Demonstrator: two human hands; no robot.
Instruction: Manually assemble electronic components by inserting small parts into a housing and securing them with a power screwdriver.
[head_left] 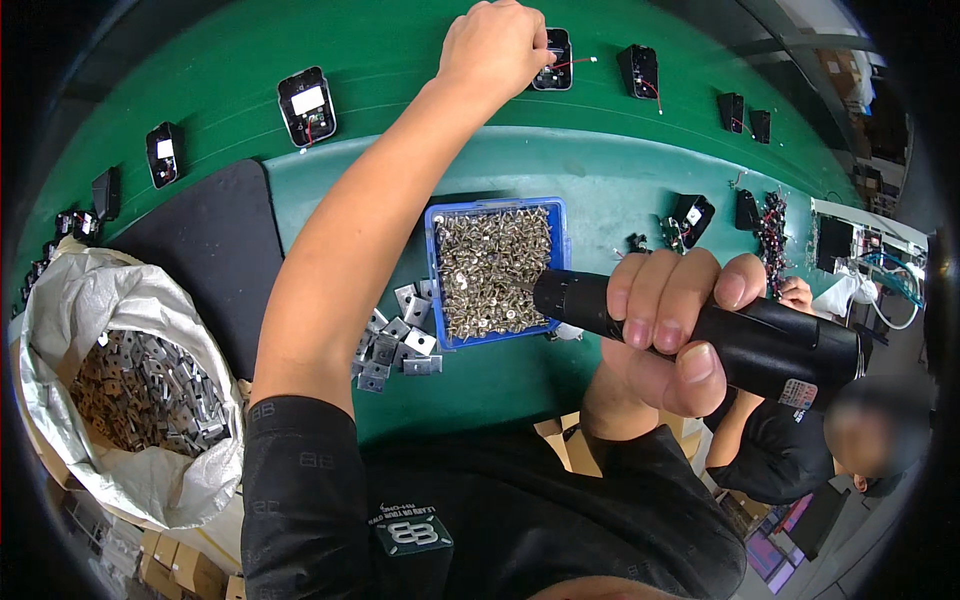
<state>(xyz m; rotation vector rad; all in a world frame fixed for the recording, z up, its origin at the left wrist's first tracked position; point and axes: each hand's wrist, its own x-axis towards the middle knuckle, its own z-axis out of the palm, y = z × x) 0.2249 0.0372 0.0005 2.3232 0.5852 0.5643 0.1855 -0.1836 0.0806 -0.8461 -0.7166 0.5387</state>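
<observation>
Black housing (560, 78) is lying open side up on the green belt (400, 50), at the far end of my reach, with a thin red wire (578, 63) trailing over its side. My left hand (495, 48) is bending its fingers at the housing's left edge; most are hiding from view, so I cannot tell whether they are gripping or merely touching. My right hand (672, 330) is wrapping tightly round a black power screwdriver (780, 350), which is pointing into the screws; I cannot tell whether its tip is carrying one. I am judging this as fetching a housing while picking up a screw; the next move seems to be calling for a sure hold and a screw sitting straight on the tip.

A blue bin (432, 260) is holding heaped silvery screws (492, 260). Loose metal plates (395, 345) are lying just left of it. Further left, a white sack (160, 490) is gaping open, many small metal pieces (140, 400) filling its bottom.
</observation>
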